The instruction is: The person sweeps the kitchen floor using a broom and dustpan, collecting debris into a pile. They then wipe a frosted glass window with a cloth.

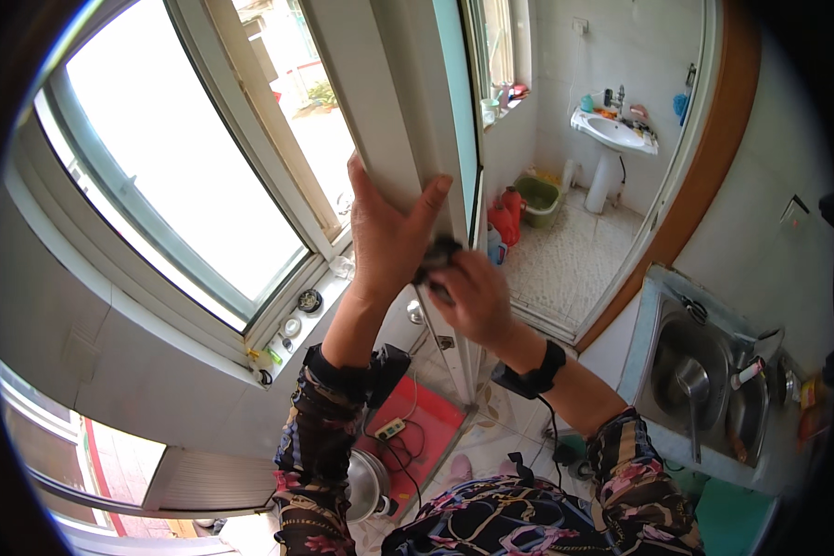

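A white door (pixel 413 90) with a glass pane stands on edge in front of me. My left hand (pixel 387 240) clasps it, fingers on the window side and thumb across its face. Just below and to the right, my right hand (pixel 476 295) holds a dark, crumpled pad or cloth (pixel 439 257) against the door's edge. Motion blur hides what exactly the pad is. Under the hands are a round metal doorknob (pixel 415 311) and a latch plate (pixel 446 342). Dark straps with boxy devices circle both wrists.
A windowsill (pixel 320 306) with small items runs at left. Past the doorway stands a pedestal washbasin (pixel 615 132). At right, a steel sink (pixel 691 368) holds a ladle. On the floor lie a red mat (pixel 434 417), a power strip (pixel 389 429) with cords and a metal pot (pixel 365 483).
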Tool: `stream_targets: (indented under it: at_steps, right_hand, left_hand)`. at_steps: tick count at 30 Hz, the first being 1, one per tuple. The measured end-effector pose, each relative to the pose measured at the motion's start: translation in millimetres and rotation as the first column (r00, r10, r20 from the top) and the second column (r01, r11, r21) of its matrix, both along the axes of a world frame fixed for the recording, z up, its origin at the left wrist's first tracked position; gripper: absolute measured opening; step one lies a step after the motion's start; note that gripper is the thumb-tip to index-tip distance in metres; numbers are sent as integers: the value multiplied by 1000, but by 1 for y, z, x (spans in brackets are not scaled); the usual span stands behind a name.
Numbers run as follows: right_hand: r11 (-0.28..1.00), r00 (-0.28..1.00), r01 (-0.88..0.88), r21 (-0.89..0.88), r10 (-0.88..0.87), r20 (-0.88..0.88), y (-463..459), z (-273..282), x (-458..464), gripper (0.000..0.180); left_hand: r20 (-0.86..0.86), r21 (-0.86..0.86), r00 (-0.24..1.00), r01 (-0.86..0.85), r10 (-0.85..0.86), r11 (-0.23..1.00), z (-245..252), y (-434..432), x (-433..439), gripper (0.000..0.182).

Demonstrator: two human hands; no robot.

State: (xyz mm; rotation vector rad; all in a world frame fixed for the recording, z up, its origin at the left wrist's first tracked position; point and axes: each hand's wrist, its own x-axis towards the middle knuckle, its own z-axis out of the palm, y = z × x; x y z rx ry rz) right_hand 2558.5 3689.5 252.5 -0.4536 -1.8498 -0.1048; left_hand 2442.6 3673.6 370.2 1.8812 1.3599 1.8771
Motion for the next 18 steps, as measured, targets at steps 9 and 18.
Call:
stream_targets:
  at_steps: [9, 18]
  right_hand:
    - [984, 980, 56, -168, -22, 198, -25, -101, 12, 25]
    - [971, 985, 15, -237, -56, -164, -8, -31, 23, 28]
  left_hand:
    - [-43, 101, 999, -5, 9, 995, -10, 4, 2, 54]
    - [-32, 208, 986, -154, 164, 966, -19, 16, 2, 56]
